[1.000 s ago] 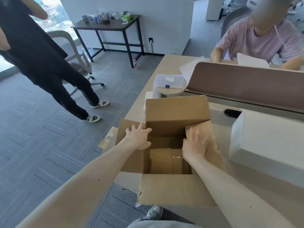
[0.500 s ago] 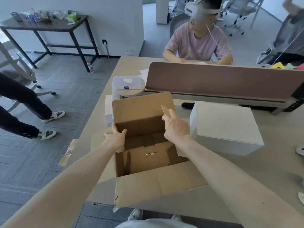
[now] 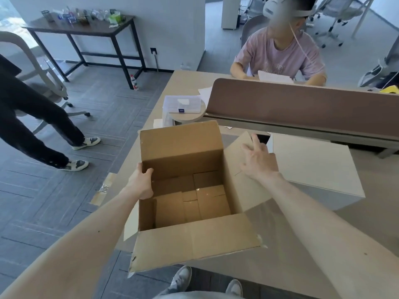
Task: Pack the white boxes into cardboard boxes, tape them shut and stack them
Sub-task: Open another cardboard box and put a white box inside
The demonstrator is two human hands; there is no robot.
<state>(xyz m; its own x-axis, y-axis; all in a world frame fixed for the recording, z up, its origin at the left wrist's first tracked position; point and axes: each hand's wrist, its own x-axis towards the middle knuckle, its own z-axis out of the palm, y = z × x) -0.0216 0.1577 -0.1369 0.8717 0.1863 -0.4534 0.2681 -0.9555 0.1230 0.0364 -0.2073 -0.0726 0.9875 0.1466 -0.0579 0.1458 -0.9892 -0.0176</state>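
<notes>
Cardboard box: I see the cardboard box (image 3: pixel 190 201) sitting open at the near left edge of the tabletop (image 3: pixel 377 212). Its far flap stands up, and its near flap and right flap fold out. I can look right down to its bottom flaps.
Left hand: The left hand (image 3: pixel 141 183) holds the top of the box's left wall. The thumb is inside and the fingers curl round the outside.
Right hand: The right hand (image 3: pixel 259 160) is wide open over the right flap, with its fingers straight and spread. I cannot tell if it touches the flap.
White box: One big white box (image 3: pixel 313 167) lies closed on the tabletop, just to the right of the cardboard box. The right flap reaches out toward it.
Behind the boxes: A long brown screen (image 3: pixel 302 104) stands across the tabletop. A clear plastic case (image 3: pixel 183 103) sits by its left end.
People: A person in a pink shirt (image 3: pixel 280 55) sits on the far side of the screen. A person in dark trousers (image 3: pixel 32 117) stands on the floor at the left.
Floor: A strip of tape (image 3: pixel 103 188) lies on the grey floor beside the tabletop. A dark side table (image 3: pixel 86 31) stands by the wall.
</notes>
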